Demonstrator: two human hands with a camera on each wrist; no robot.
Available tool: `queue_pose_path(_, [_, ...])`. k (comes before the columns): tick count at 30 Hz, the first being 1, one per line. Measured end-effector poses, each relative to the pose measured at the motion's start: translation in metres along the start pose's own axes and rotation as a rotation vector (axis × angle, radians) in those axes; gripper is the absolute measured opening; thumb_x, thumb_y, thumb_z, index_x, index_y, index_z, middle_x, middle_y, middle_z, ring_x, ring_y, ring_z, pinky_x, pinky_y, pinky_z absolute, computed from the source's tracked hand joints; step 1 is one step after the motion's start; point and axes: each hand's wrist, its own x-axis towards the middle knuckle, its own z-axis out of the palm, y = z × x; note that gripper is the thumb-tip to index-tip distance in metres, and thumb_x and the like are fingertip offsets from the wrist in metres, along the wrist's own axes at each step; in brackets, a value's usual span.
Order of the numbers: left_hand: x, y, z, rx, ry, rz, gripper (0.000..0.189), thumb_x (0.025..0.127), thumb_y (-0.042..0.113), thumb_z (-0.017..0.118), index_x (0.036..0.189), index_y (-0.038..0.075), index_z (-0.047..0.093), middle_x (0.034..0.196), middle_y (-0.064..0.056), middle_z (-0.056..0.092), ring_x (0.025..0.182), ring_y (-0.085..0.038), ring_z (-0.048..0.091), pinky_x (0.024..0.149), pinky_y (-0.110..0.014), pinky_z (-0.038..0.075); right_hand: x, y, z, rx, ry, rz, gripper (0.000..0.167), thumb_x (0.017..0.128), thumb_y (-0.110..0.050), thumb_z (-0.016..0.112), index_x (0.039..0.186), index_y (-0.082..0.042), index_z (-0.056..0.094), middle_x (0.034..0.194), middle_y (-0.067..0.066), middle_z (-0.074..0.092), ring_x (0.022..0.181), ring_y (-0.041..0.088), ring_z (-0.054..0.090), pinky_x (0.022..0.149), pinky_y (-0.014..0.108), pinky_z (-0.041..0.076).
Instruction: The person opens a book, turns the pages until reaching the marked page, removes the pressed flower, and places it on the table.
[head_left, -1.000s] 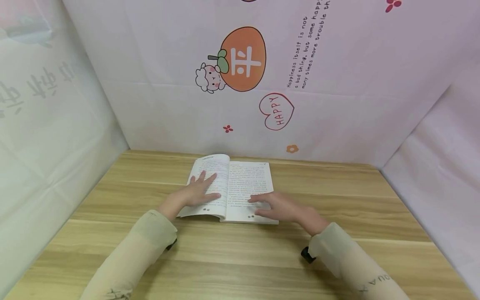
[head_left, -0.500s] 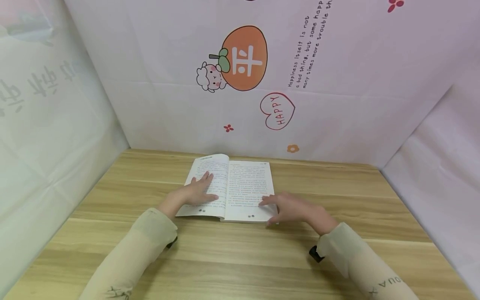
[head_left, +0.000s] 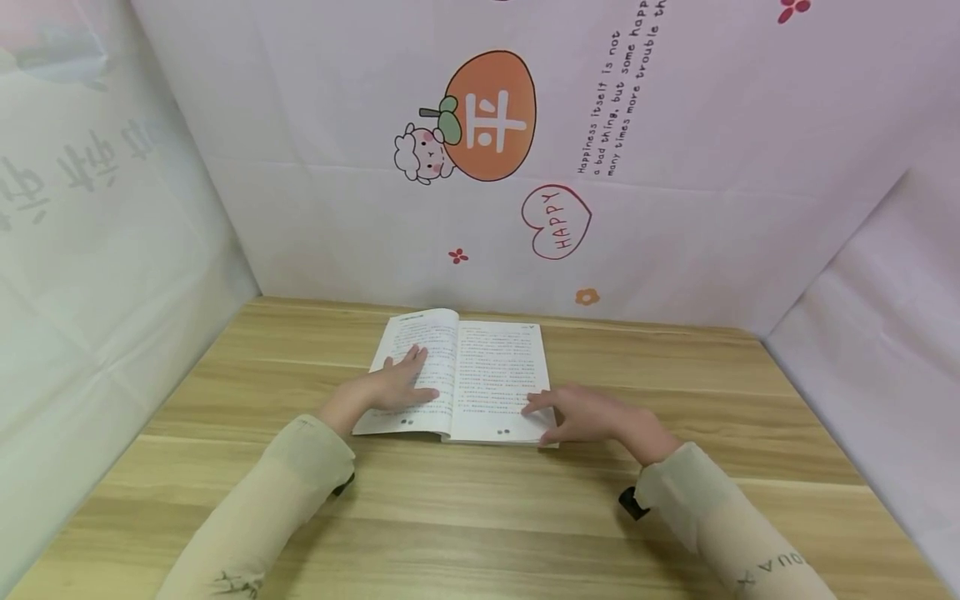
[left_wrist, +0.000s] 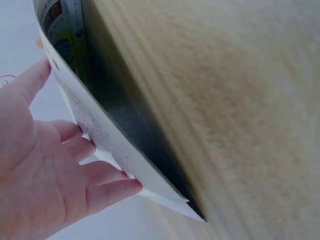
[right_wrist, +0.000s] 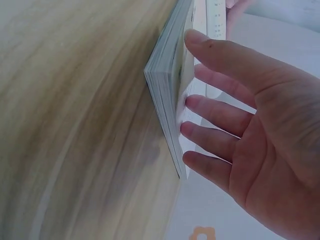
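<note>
A book point(head_left: 495, 358) with printed text lies spread at the table's far side. On its left page my left hand point(head_left: 393, 388) rests with extended fingers. In the left wrist view that page side point(left_wrist: 107, 127) bows up off the wood, and a dark gap shows beneath it. My right hand point(head_left: 588, 414) is at the lower right corner of the right page. The right wrist view shows its fingertips point(right_wrist: 192, 129) touching the page near the edge, the thumb also against the page side. The stacked page edges point(right_wrist: 162, 92) face that camera.
The wood-grain table point(head_left: 465, 517) extends in front of the book and to both sides. A white printed cloth wall point(head_left: 337, 233) stands right behind it. More pale cloth walls point(head_left: 127, 333) close in the left and right.
My right hand has moved right, from over the right page to its lower right corner. My left hand stays on the left page, which lies slightly flatter.
</note>
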Motion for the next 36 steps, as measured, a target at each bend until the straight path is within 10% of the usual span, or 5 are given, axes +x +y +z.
queue_pose_path(15, [0.002,0.001,0.001,0.003,0.006,-0.011,0.087,0.108,0.040,0.049,0.159,-0.010,0.001,0.166,-0.030,-0.006,0.155,-0.037,-0.004,0.122,-0.059,-0.005,-0.011,0.015,0.007,0.052,0.129,0.123,0.044,0.099,-0.019,0.071,0.138,-0.001,0.064,0.153,0.024,0.047,0.141,0.039,0.045,0.111,0.051,0.041])
queue_pose_path(24, [-0.001,0.003,0.000,-0.011,0.003,-0.008,0.086,0.108,0.039,0.049,0.159,-0.011,0.001,0.166,-0.031,-0.006,0.155,-0.039,-0.004,0.122,-0.059,-0.004,-0.010,0.017,0.007,0.023,0.205,0.137,0.038,0.100,-0.020,0.068,0.133,-0.002,0.067,0.127,0.016,0.069,0.094,0.019,0.062,0.091,0.046,0.054])
queue_pose_path(31, [-0.001,0.003,-0.001,-0.008,0.003,-0.010,0.086,0.108,0.039,0.050,0.159,-0.010,0.001,0.166,-0.030,-0.006,0.155,-0.038,-0.004,0.122,-0.058,-0.005,-0.008,0.005,0.002,0.037,0.251,0.112,0.051,0.102,-0.036,0.066,0.142,-0.005,0.061,0.148,0.016,0.055,0.121,0.029,0.061,0.105,0.052,0.047])
queue_pose_path(36, [0.001,0.001,-0.001,-0.013,0.007,-0.012,0.086,0.108,0.040,0.050,0.160,-0.010,0.002,0.166,-0.029,-0.006,0.155,-0.038,-0.004,0.122,-0.058,-0.004,-0.001,-0.003,0.006,0.052,0.209,0.032,0.058,0.102,-0.037,0.064,0.152,-0.010,0.051,0.160,0.008,0.041,0.083,0.013,0.061,0.083,0.037,0.053])
